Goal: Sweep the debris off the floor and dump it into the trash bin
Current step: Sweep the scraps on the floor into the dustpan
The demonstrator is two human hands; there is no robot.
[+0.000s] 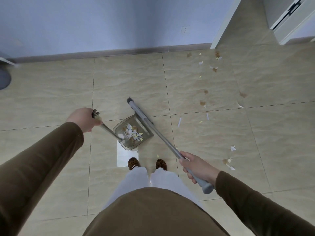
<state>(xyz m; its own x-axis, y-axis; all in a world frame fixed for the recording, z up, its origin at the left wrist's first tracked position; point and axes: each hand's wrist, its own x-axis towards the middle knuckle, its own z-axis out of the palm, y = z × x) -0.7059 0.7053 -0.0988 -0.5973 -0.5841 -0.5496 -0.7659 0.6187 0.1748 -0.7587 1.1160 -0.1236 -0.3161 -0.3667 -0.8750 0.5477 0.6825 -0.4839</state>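
The debris [132, 132], small white, yellow and brown paper scraps, lies partly inside the dustpan [134, 133], which stands on the floor [51, 92] just in front of the person's shoes [147, 164]. The dustpan is grey and half transparent. Its long handle [109, 129] goes up toward 10 o'clock, where the left hand [84, 119] holds its top with curled fingers. The broom head [139, 113] lies across the far edge of the dustpan, at 12 to 1 o'clock from the scraps. The broom pole [167, 143] runs down toward 4 o'clock, and the right hand [198, 166] grips it near the grey end.

More loose scraps [207, 103] are spread over the floor from 1 o'clock to 3 o'clock of the dustpan, some near the white door frame [225, 23] and some at the right side, well apart from the dustpan.

The floor has large beige glossy tiles with thin dark joints, and a bright reflection shows near the left shoe. A brown baseboard [102, 52] runs along the pale blue wall [102, 19] at 12 o'clock, with a white wall socket [185, 30] on it. At 9 o'clock, at the picture edge, a dark round object [4, 80] stands on the floor; what it is I cannot tell.
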